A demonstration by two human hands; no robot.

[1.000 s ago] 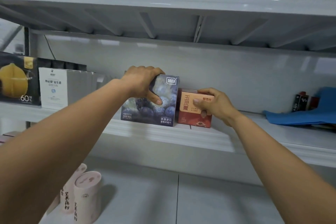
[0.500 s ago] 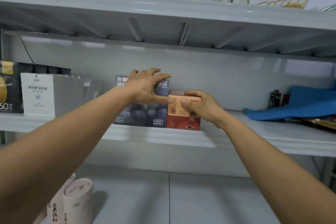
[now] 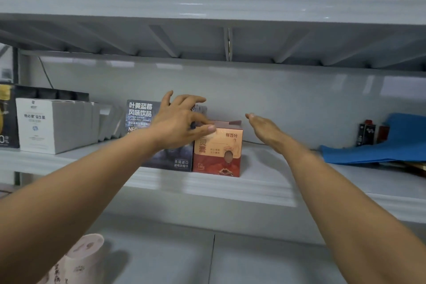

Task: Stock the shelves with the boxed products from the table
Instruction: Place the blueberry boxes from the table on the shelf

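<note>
A dark blueberry drink box (image 3: 140,114) stands upright on the middle shelf (image 3: 207,185). A smaller red and orange box (image 3: 217,152) stands right beside it, touching its right side. My left hand (image 3: 182,122) hovers in front of the blueberry box with fingers spread, its thumb tip at the red box's top left corner. My right hand (image 3: 265,130) is open and flat just right of the red box, holding nothing.
A white box (image 3: 39,125) and a black box (image 3: 7,117) stand at the shelf's left. Blue cloth (image 3: 380,150) and a small dark item (image 3: 367,132) lie at the right. Cups and bottles line the top shelf (image 3: 207,7). Pink tubes (image 3: 80,258) stand on the lower shelf.
Both hands have let go of the boxes. My right hand pulled off the red box to its right; my left hand opened and lifted off the blueberry box.
</note>
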